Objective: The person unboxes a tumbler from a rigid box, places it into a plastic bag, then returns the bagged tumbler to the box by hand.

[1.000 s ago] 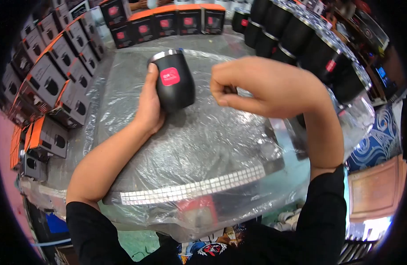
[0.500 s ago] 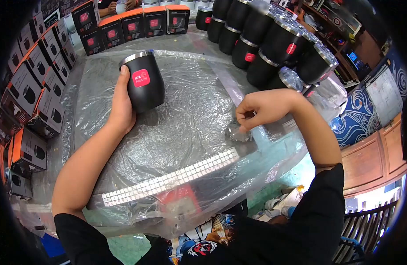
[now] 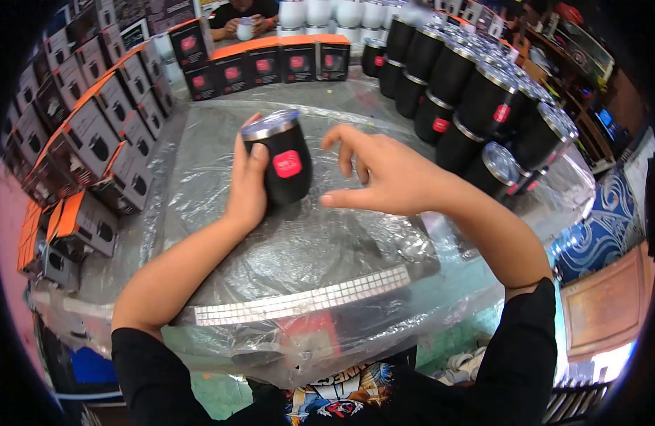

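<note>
A black tumbler (image 3: 288, 177) with a steel rim, a lid on top and a red label on its side is in my left hand (image 3: 248, 186), whose fingers wrap round it above the plastic-covered table (image 3: 221, 266). Just right of the tumbler is my right hand (image 3: 384, 172), fingers spread and slightly curled, with nothing in them and apart from the tumbler. Near the table's front edge lies a long strip of small white squares (image 3: 302, 299).
Stacked black tumblers (image 3: 459, 106) fill the back right. Boxes with orange edges (image 3: 263, 65) line the back, and more boxes (image 3: 100, 138) are stacked at the left. White tumblers (image 3: 318, 14) stand behind. Across the table, a person's hands (image 3: 235, 27) hold a white cup.
My right hand has opened and moved left, close to the tumbler. The tumbler in my left hand is more upright and further right in view. The whole view has shifted.
</note>
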`<state>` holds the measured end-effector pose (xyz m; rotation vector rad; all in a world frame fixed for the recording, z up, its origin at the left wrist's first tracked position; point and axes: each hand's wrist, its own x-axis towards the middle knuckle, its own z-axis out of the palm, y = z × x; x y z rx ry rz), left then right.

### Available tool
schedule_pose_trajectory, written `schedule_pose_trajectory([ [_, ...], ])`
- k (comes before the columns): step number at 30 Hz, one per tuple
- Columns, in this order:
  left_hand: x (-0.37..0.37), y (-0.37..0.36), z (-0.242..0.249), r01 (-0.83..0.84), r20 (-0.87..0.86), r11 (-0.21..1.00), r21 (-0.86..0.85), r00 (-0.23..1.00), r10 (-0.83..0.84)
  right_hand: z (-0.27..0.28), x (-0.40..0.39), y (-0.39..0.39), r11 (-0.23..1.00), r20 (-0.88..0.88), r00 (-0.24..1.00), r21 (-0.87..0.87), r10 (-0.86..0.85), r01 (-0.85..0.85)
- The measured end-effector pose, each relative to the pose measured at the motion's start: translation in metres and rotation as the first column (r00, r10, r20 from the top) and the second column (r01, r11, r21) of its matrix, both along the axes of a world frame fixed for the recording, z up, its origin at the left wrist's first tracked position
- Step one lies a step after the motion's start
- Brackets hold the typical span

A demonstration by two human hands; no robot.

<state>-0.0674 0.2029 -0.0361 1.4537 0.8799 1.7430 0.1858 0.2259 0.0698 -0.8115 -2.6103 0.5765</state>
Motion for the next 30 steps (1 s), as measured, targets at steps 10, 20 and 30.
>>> schedule_pose_trajectory([
  [10,-0.001,-0.012,0.002,-0.060,-0.468,0.981,0.183,0.873,0.140,-0.107,-0.046,0.052,0.939,-0.489,0.868,-0.251,0.085,-0.234],
  [20,-0.014,-0.012,0.034,-0.283,-0.370,0.879,0.384,0.825,0.427,-0.114,-0.055,0.065,0.912,-0.721,0.684,-0.348,-0.113,-0.216],
  [30,-0.188,-0.082,0.180,-0.320,-0.278,0.139,0.937,-0.448,0.850,-0.109,-0.056,0.074,0.923,-0.764,0.534,-0.214,-0.362,0.319],
])
